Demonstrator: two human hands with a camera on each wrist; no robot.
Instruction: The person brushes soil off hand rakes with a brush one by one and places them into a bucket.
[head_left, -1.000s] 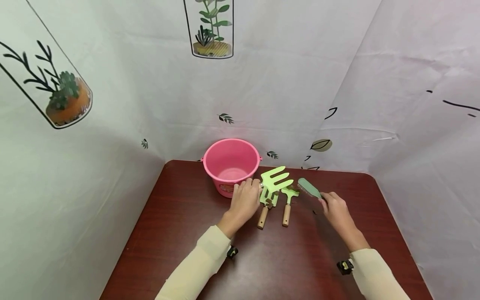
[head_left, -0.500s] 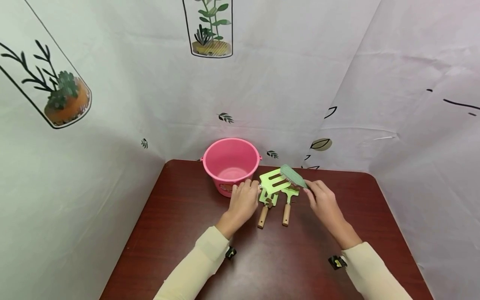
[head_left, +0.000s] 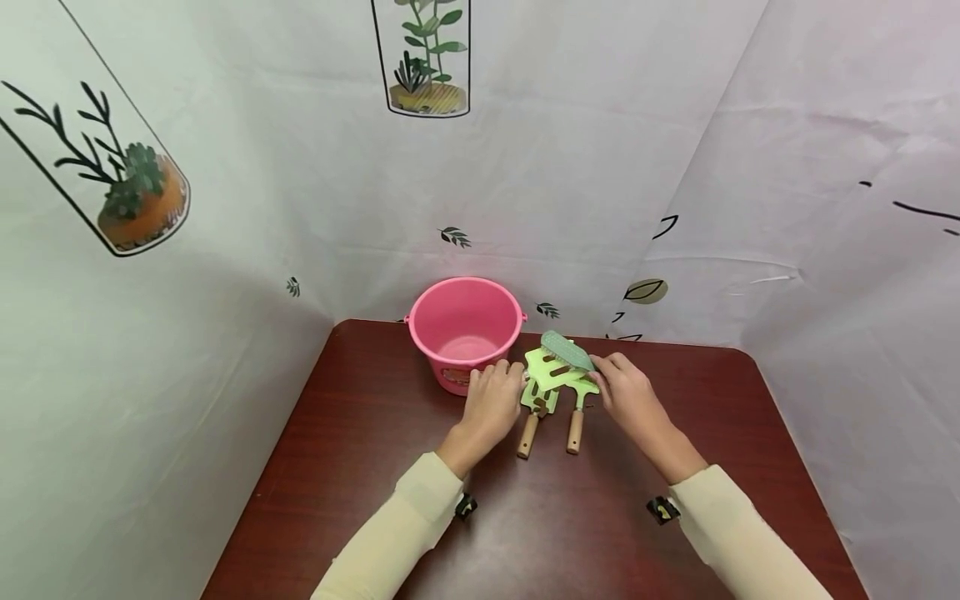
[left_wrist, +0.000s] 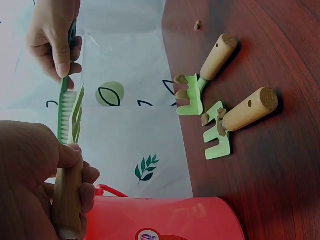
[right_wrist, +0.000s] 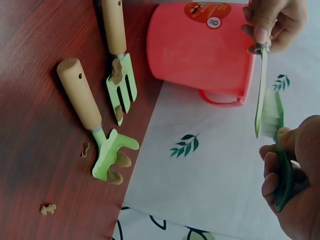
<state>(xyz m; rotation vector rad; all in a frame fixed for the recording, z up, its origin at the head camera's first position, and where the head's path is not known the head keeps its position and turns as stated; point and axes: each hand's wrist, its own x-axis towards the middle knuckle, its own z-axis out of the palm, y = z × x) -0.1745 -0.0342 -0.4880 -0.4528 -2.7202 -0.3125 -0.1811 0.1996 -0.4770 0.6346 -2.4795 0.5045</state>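
Note:
My left hand [head_left: 491,406] grips the wooden handle [left_wrist: 67,200] of a light green garden fork, raised beside the bucket with its tines [right_wrist: 262,90] pointing right in the head view. In my right hand [head_left: 632,393] is a green brush [head_left: 567,351], held by its handle, with its pale bristles [left_wrist: 70,107] against the tines. Below them a second garden fork [right_wrist: 124,82] lies on the table, brown clumps stuck on its head. Beside it is a small rake [right_wrist: 107,152] with a wooden handle and brown clumps between its prongs.
A pink bucket [right_wrist: 200,50] stands at the back of the dark red table [head_left: 360,442], just left of the tools. Small brown crumbs [right_wrist: 48,209] are scattered near the rake. White printed cloth [head_left: 337,167] hangs behind and along both sides.
The right hand has brought the brush left from beside the rake onto the raised fork, then further along its tines. The left hand has stayed nearly still.

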